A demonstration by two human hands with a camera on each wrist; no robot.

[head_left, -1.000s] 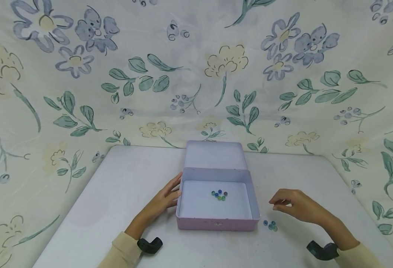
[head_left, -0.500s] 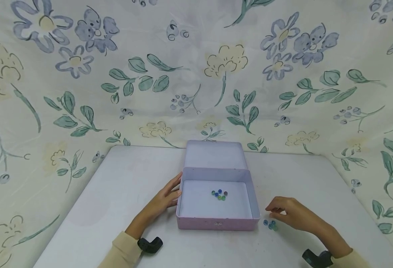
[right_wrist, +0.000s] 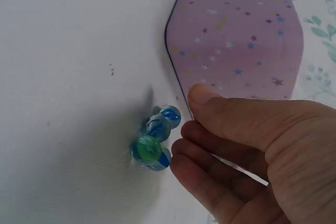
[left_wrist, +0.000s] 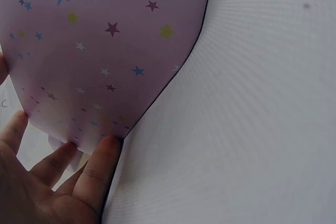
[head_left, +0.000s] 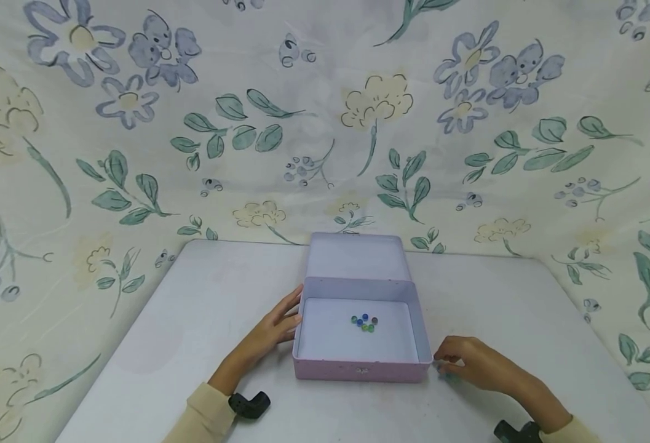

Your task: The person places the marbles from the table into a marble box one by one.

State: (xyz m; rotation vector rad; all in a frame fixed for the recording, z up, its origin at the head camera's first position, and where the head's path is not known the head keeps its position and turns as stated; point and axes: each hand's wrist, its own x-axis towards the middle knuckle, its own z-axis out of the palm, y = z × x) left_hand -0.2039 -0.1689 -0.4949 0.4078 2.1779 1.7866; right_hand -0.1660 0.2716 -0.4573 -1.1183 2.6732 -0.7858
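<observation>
A pink tin box with its lid folded back stands on the table; its outside is printed with small stars. Several glass marbles lie grouped on its floor. My left hand rests against the box's left side, its fingertips touching the star-printed wall. Beside the box's right front corner, my right hand is lowered over several blue and green marbles. In the right wrist view, its thumb and fingers are slightly bent, right by the marbles, with none visible between them.
The white table extends to both sides of the box. Behind it hangs a floral cloth, which also comes down along both sides. Each wrist wears a black strap-like device.
My right hand has come down and to the left, from above the loose marbles to right beside them, partly covering them in the head view. The left hand stays at the box.
</observation>
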